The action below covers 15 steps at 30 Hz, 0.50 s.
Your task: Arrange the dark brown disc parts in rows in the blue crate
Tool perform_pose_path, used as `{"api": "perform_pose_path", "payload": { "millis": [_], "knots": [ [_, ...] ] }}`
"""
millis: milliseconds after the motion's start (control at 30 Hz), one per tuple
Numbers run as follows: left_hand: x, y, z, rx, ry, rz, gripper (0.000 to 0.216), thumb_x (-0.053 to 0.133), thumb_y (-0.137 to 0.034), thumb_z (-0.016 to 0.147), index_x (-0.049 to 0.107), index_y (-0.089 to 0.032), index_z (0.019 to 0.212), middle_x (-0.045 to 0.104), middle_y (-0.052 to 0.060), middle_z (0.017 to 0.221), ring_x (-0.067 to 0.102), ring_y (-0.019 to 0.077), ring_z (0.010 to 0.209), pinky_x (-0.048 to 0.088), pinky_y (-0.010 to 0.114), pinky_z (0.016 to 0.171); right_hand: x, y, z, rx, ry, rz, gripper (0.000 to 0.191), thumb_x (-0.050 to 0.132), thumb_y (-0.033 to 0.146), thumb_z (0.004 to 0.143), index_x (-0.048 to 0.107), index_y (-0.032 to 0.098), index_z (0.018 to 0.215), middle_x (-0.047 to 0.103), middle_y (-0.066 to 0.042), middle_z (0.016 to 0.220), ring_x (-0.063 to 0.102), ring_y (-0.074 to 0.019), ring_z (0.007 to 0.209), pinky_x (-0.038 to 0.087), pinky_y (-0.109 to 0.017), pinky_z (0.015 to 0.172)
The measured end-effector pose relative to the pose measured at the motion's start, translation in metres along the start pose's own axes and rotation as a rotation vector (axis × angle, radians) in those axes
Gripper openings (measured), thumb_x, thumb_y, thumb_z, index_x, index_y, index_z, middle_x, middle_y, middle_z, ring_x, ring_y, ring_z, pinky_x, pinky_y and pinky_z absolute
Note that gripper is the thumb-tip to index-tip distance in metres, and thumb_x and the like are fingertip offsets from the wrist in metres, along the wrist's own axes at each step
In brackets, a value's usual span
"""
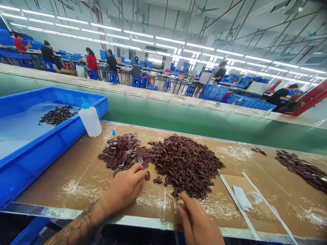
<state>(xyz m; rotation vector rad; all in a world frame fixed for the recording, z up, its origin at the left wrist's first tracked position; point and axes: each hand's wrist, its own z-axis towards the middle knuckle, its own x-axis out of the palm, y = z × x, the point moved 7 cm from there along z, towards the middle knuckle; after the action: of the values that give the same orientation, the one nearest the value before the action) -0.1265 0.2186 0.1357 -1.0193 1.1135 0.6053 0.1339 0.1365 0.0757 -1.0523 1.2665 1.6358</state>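
Observation:
My left hand [127,185] pinches a brown oval disc [147,175] between thumb and fingertips, just above the table. Right beyond it lies a heap of similar brown discs [122,151], some with a shiny face. A larger pile of small, curly dark-brown pieces [187,163] spreads beside that heap, and a small clump [158,180] sits apart from it. My right hand [200,221] is at the pile's near edge, index finger and thumb apart, the index fingertip by the pieces. Whether that fingertip touches one is hard to make out.
A blue tray [51,153] with dark glossy pieces stands at left, a white squeeze bottle [90,120] against it. A blue cap [113,132] lies near the discs. White strips [238,204] and more brown pieces [301,168] lie at right. People sit at tables beyond the green belt [163,114].

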Motion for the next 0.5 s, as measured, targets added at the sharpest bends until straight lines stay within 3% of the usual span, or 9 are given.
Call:
{"api": "perform_pose_path", "payload": {
  "millis": [67, 133, 267, 400, 500],
  "knots": [
    [0.004, -0.007, 0.017, -0.003, 0.033, 0.055, 0.030, 0.041, -0.021, 0.105, 0.067, -0.023, 0.121, 0.064, 0.008, 0.133, 0.076, 0.0246, 0.096, 0.062, 0.042, 0.088, -0.004, 0.027, 0.020, -0.035, -0.139, -0.054, 0.041, 0.039, 0.045, 0.109, 0.066, 0.028, 0.134, 0.075, -0.008, 0.116, 0.077, -0.0248, 0.092, 0.062, -0.033, 0.070],
    [0.008, -0.009, 0.029, -0.016, 0.073, 0.110, 0.026, 0.047, -0.017, 0.102, 0.068, -0.019, 0.117, 0.065, 0.011, 0.132, 0.076, 0.0258, 0.094, 0.064, 0.044, 0.084, -0.003, 0.038, 0.027, -0.052, -0.199, -0.069, 0.036, 0.045, 0.045, 0.107, 0.069, 0.027, 0.128, 0.075, -0.008, 0.111, 0.077, -0.0256, 0.089, 0.061, -0.033, 0.068],
    [0.012, -0.008, 0.036, -0.045, 0.138, 0.181, 0.018, 0.053, -0.017, 0.104, 0.068, -0.016, 0.113, 0.068, 0.010, 0.128, 0.074, 0.0208, 0.091, 0.065, 0.043, 0.083, 0.007, 0.031, 0.020, -0.073, -0.076, 0.151, 0.029, 0.061, 0.043, 0.099, 0.070, 0.029, 0.122, 0.075, -0.004, 0.095, 0.074, -0.0233, 0.082, 0.058, -0.031, 0.073],
    [0.009, -0.009, 0.034, -0.028, 0.173, 0.213, 0.017, 0.056, -0.022, 0.105, 0.068, -0.016, 0.114, 0.068, 0.009, 0.128, 0.073, 0.0212, 0.099, 0.064, 0.043, 0.088, 0.005, 0.020, 0.016, 0.127, -0.048, 0.340, 0.039, 0.068, 0.039, 0.090, 0.068, 0.025, 0.126, 0.070, -0.001, 0.085, 0.067, -0.0239, 0.078, 0.050, -0.034, 0.073],
    [0.005, -0.010, 0.033, -0.008, 0.171, 0.227, 0.018, 0.055, -0.023, 0.105, 0.069, -0.016, 0.113, 0.068, 0.010, 0.129, 0.071, 0.0230, 0.107, 0.063, 0.045, 0.092, 0.003, 0.026, 0.024, 0.174, 0.031, 0.385, 0.042, 0.066, 0.037, 0.089, 0.067, 0.025, 0.130, 0.067, 0.000, 0.082, 0.064, -0.0242, 0.078, 0.044, -0.035, 0.073]
  ]
}}
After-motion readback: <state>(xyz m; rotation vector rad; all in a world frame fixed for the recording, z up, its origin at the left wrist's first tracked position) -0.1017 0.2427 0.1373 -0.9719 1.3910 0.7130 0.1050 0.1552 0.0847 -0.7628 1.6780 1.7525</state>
